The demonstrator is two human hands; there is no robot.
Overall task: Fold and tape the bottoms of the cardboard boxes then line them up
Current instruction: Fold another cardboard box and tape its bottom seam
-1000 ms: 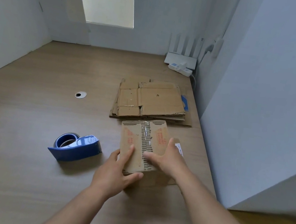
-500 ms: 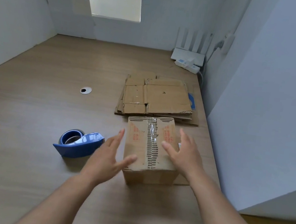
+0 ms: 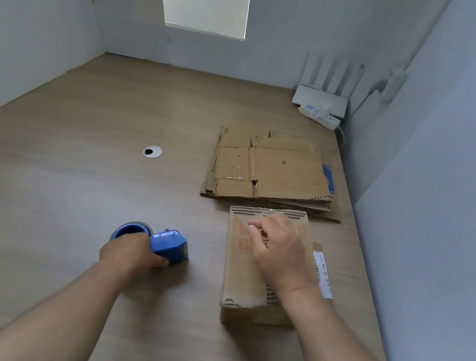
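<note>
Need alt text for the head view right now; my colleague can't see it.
The left hand grips a blue tape dispenser on the wooden desk, while the right hand rests on an assembled cardboard box; flattened boxes lie beyond it.

The right hand hides the middle of the box, whether its curled fingers pinch anything is unclear, the left hand covers the 7 o'clock end of the tape dispenser, and both forearms leave the bottom edge.
</note>
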